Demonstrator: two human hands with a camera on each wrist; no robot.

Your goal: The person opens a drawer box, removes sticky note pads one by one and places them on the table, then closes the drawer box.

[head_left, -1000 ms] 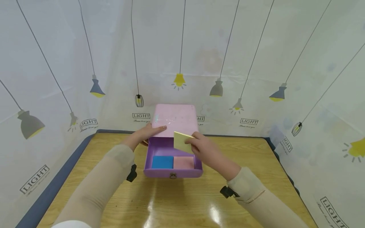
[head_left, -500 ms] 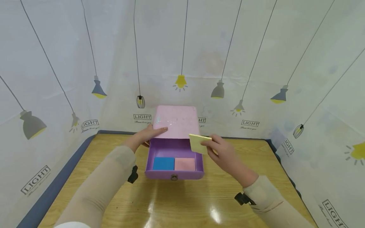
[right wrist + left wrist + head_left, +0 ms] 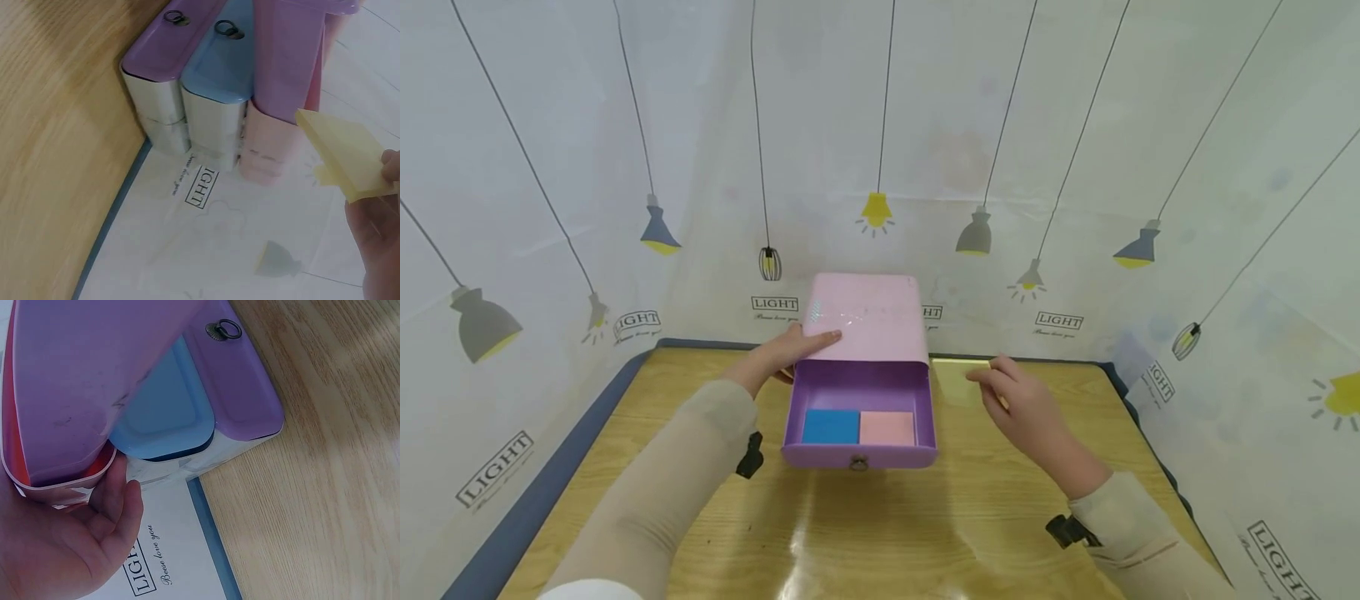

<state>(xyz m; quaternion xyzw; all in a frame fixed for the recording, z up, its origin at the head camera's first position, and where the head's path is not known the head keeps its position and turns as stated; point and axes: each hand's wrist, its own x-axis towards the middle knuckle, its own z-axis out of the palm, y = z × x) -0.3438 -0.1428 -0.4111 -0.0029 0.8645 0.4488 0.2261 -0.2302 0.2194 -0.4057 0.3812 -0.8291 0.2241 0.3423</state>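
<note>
A small drawer cabinet with a pink top (image 3: 867, 318) has its purple top drawer (image 3: 860, 456) pulled out. Inside lie a blue sticky note pad (image 3: 831, 427) and, beside it, a pink sticky note pad (image 3: 887, 428). My left hand (image 3: 790, 350) grips the cabinet's left side, thumb on top and fingers around its edge (image 3: 69, 550). In my right hand (image 3: 1026, 408), a yellow sticky note pad (image 3: 350, 153) is pinched between thumb and fingers, held in the air right of the cabinet.
Below the pulled-out drawer are a shut blue drawer (image 3: 222, 56) and a shut purple drawer (image 3: 172, 44), each with a ring pull. The cabinet stands on a wooden table (image 3: 850, 542). Behind it rises a white wall sheet (image 3: 820, 125) printed with lamps.
My right hand has carried the yellow sticky note pad from over the drawer out to the right of the cabinet. The left hand keeps its grip; the drawer stays pulled out.
</note>
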